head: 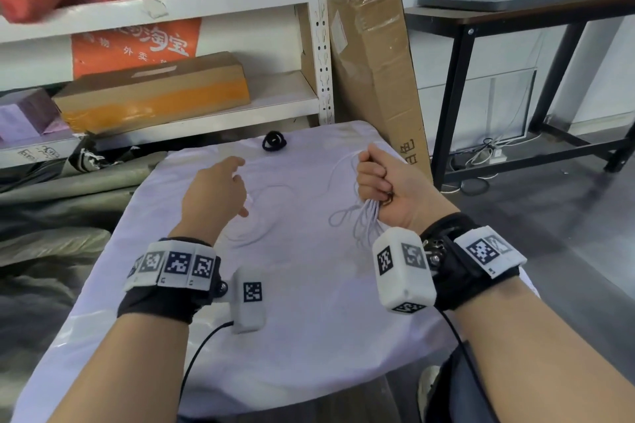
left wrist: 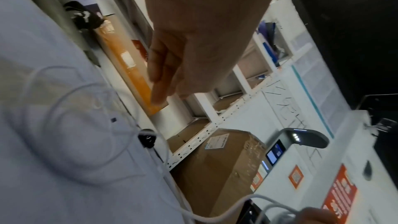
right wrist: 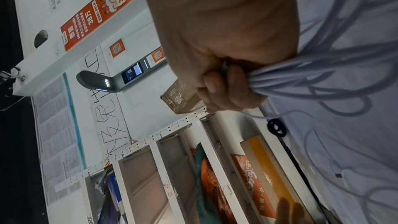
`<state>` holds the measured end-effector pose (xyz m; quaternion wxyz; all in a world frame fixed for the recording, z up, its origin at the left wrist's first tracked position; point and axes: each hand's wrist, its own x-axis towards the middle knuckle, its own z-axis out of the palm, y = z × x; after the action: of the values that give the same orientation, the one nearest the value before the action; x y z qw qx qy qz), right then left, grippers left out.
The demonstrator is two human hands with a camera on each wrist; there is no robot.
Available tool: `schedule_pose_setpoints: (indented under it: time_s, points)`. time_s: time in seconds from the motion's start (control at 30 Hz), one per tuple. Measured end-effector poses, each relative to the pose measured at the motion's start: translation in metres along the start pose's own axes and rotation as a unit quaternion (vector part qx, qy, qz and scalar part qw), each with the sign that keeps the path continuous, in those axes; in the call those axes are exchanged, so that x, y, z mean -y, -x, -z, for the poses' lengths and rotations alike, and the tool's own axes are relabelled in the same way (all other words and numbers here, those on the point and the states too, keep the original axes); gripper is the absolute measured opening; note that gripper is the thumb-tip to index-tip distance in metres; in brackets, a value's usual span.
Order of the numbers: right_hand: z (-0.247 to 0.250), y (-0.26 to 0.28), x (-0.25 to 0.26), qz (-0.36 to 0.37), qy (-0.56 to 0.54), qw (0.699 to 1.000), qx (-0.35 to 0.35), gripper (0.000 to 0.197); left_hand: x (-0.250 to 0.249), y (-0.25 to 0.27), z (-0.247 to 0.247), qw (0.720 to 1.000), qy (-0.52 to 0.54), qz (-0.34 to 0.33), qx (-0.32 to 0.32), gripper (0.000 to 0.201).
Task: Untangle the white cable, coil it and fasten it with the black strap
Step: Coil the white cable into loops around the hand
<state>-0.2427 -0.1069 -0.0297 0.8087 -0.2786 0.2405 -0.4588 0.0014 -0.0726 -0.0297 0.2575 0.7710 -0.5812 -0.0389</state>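
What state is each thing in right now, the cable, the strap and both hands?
white cable: several loops bunched in the right fist, the rest loose on the cloth.
black strap: curled on the cloth, untouched.
right hand: gripping the cable loops.
left hand: fingers relaxed over the loose cable; contact unclear.

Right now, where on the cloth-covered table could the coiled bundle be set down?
The near half of the white cloth, between the wrists and the near edge, is bare. The middle is crowded: loose white cable loops lie between the left hand and right hand. The black strap occupies the far edge.
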Motion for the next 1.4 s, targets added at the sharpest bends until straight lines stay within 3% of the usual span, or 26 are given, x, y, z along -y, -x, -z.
schedule_pose_setpoints:
  time_s: [0.07, 0.1, 0.23, 0.33, 0.47, 0.63, 0.8, 0.87, 0.97, 1.1, 1.23, 1.4]
  points:
    - [-0.005, 0.003, -0.003, -0.017, 0.011, 1.0, 0.01, 0.038, -0.011, 0.004, 0.008, 0.998, 0.012, -0.033, -0.054, 0.038]
    - [-0.006, 0.004, -0.003, -0.023, 0.018, 0.999, 0.015, 0.038, -0.016, 0.005, 0.011, 0.996, 0.046, -0.055, -0.051, 0.034]
    - [-0.011, 0.007, -0.005, -0.053, 0.062, 0.995, 0.053, 0.036, -0.039, 0.016, 0.006, 0.964, 0.226, -0.105, 0.089, 0.034]
    - [-0.014, 0.01, -0.006, -0.084, 0.077, 0.988, 0.104, 0.036, -0.043, 0.02, -0.006, 0.955, 0.209, -0.132, 0.164, 0.041]
    - [-0.017, 0.014, -0.004, -0.102, 0.086, 0.981, 0.14, 0.034, -0.04, 0.019, -0.009, 0.96, 0.209, -0.115, 0.144, 0.013]
    - [-0.017, 0.014, -0.004, -0.104, 0.089, 0.98, 0.142, 0.034, -0.044, 0.021, 0.0, 0.913, 0.361, -0.09, 0.167, 0.028]
    - [-0.017, 0.016, -0.004, -0.105, 0.103, 0.978, 0.15, 0.034, -0.044, 0.023, -0.005, 0.906, 0.357, -0.107, 0.2, 0.01]
    - [-0.018, 0.016, -0.005, -0.105, 0.11, 0.978, 0.144, 0.035, -0.044, 0.022, -0.006, 0.9, 0.378, -0.108, 0.189, 0.006]
    - [-0.021, 0.015, -0.01, -0.115, 0.148, 0.975, 0.119, 0.039, -0.046, 0.019, -0.006, 0.898, 0.403, -0.131, 0.119, 0.006]
    - [-0.024, 0.017, -0.017, -0.167, 0.213, 0.948, 0.168, 0.044, -0.049, 0.018, -0.012, 0.898, 0.408, -0.143, 0.083, 0.007]
    - [-0.023, 0.019, -0.011, -0.194, 0.115, 0.945, 0.237, 0.045, -0.045, 0.016, -0.016, 0.902, 0.394, -0.139, 0.107, 0.009]
    - [-0.019, 0.016, 0.003, -0.153, -0.043, 0.931, 0.33, 0.048, -0.043, 0.018, -0.016, 0.908, 0.374, -0.121, 0.142, 0.032]
